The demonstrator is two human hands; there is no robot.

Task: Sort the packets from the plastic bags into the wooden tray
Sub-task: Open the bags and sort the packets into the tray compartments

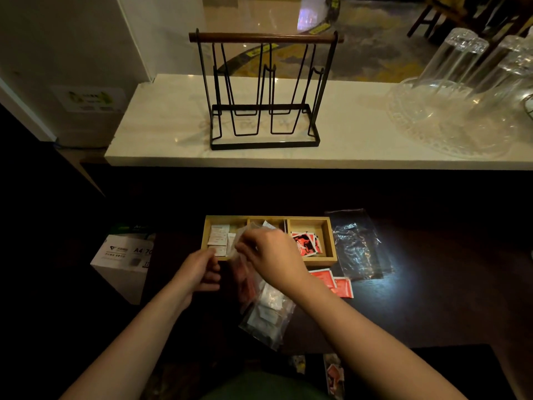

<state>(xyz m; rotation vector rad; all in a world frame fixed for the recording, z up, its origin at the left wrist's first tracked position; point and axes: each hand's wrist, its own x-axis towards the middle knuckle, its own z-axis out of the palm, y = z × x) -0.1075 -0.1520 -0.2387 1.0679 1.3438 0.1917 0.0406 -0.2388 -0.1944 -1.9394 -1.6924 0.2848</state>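
A person stands at a dark tabletop point(432, 298), both bare forearms reaching forward. Ahead of them sits a wooden tray point(331, 241) with three compartments: white packets point(218, 238) lie in the left one, red packets point(307, 243) in the right one, and the middle one is mostly hidden behind the hands.

The right hand point(272, 255) hovers over the tray's front edge, its fingers curled and pinching the top of a clear plastic bag point(266, 313) that trails back toward the person and holds white packets. The left hand point(200, 271) is just beside it, fingers curled at the bag's edge; whether it truly grips the plastic I cannot tell.

Two loose red packets point(334, 281) lie on the tabletop just in front of the tray. An emptied plastic bag point(357, 249) lies flat to the tray's right.

The step in hand looks like opening this bag. Next, probably, the mouth must be spread and the packets drawn out into a compartment.
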